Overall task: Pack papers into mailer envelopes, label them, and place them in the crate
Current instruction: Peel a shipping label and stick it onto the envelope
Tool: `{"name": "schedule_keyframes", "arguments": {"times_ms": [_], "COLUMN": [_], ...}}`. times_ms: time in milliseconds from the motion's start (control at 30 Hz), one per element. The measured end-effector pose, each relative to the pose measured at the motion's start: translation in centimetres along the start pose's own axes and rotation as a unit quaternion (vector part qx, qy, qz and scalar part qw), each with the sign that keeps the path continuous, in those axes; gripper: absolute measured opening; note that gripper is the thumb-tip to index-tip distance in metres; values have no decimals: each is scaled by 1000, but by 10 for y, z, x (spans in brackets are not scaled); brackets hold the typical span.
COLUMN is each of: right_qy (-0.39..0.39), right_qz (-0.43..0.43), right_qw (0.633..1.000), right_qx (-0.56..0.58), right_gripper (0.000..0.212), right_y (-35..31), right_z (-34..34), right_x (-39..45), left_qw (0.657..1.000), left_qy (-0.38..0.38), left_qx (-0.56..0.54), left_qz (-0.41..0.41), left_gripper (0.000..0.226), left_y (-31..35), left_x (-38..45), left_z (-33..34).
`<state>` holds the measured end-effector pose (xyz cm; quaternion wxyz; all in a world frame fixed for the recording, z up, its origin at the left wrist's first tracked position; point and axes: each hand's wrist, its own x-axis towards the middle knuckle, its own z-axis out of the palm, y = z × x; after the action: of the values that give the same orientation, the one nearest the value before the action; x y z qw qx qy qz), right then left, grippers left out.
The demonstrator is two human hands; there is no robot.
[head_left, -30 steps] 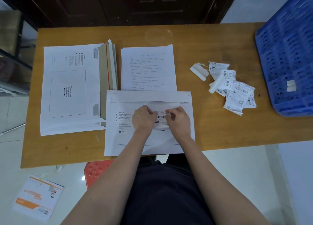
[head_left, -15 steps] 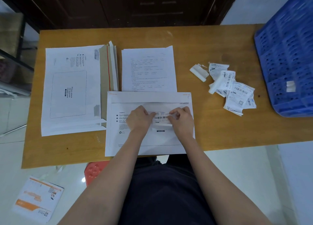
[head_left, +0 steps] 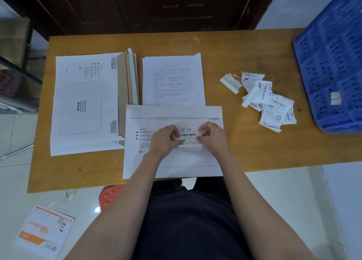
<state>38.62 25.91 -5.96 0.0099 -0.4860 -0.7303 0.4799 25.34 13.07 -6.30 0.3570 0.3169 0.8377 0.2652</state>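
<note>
On the floor at near left lies an orange-and-white mailer, and a red stool shows under the table's near edge.

On the wooden table, nearest the person, a white envelope lies flat with its flap end away from them. Both hands work on a barcode label at its middle. The left hand pinches the label's left end with curled fingers. The right hand pinches the right end the same way. A white strip, seemingly backing paper, curls up along the label's near edge between the 2 hands. Whether the label is fully stuck down cannot be told.

Left of the envelope sits a stack of mailers, the top one printed with a box for a waybill, with brown card edges showing on its right side. Just beyond the envelope lies a pile of printed papers. To the right, well apart from the hands, is a heap of loose labels and crumpled backing scraps.

At far right, the blue crate rests on the table corner, with a small white scrap lying on it.
</note>
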Motion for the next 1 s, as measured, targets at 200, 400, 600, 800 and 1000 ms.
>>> {"name": "schedule_keyframes", "arguments": {"times_ms": [200, 400, 600, 800, 1000], "right_qy": [18, 33, -29, -51, -66], "right_qz": [-5, 19, 7, -14, 3], "right_qw": [993, 989, 997, 995, 977], "right_qx": [-119, -140, -68, -86, -204], "right_gripper": [23, 31, 49, 63, 80], "right_y": [-6, -4, 5, 6, 5], "right_z": [3, 7, 1, 0, 0], "right_x": [-8, -22, -25, -31, -36], "left_qw": [1000, 998, 991, 974, 966], "left_qy": [-13, -26, -20, -23, -42], "left_qx": [-19, 19, 72, 193, 235], "left_qz": [14, 56, 109, 113, 99], "left_gripper": [27, 36, 58, 74, 86], "left_y": [-5, -2, -4, -9, -7], "left_x": [-2, -8, -13, -17, -19], "left_z": [3, 2, 1, 2, 1]}}
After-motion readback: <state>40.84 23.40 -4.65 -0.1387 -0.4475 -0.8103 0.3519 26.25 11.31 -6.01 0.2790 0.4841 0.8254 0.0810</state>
